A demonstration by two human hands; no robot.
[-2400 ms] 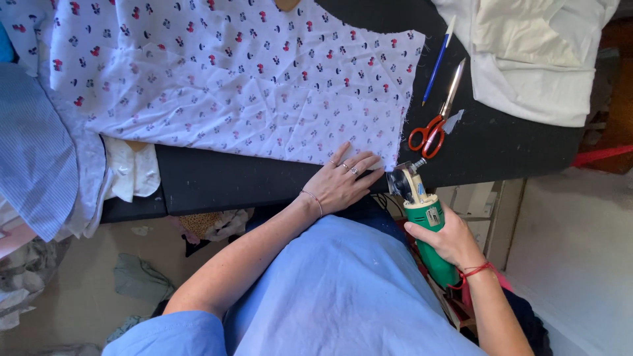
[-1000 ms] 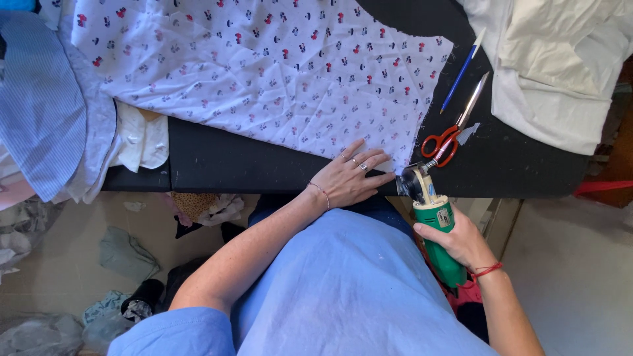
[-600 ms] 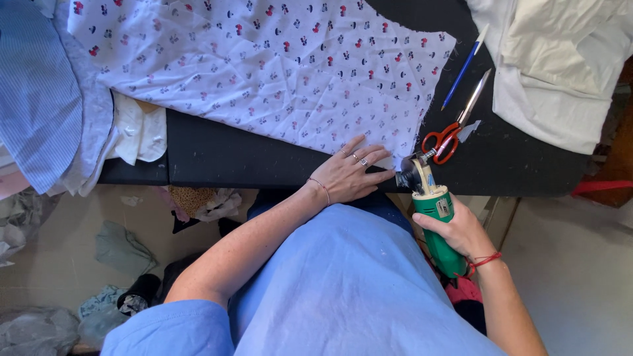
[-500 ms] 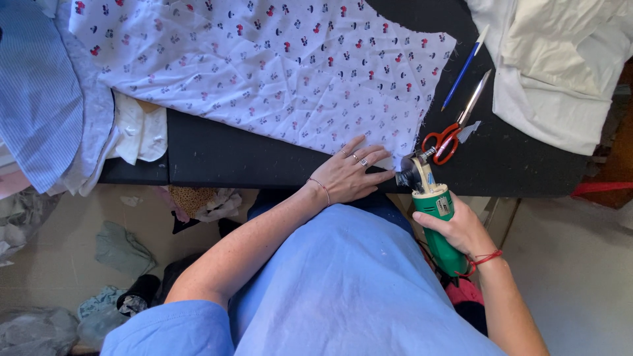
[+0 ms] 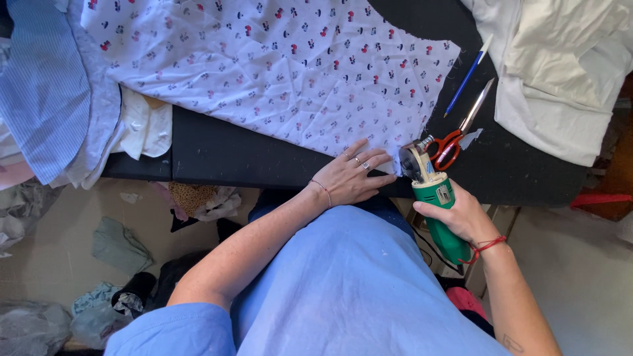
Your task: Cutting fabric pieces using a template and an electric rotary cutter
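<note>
A white patterned fabric with small red and dark motifs lies spread on a black table. My left hand rests flat on the fabric's near corner, fingers spread, rings on two fingers. My right hand grips a green electric rotary cutter, whose round blade head touches the fabric's corner right beside my left fingertips.
Red-handled scissors and a blue pen lie just beyond the cutter. Cream cloth is piled at the right, striped blue and white cloth at the left. Fabric scraps litter the floor below the table edge.
The cutter has moved up from the table edge to the fabric corner. My left hand has stayed pressed on the fabric. The view has shifted slightly.
</note>
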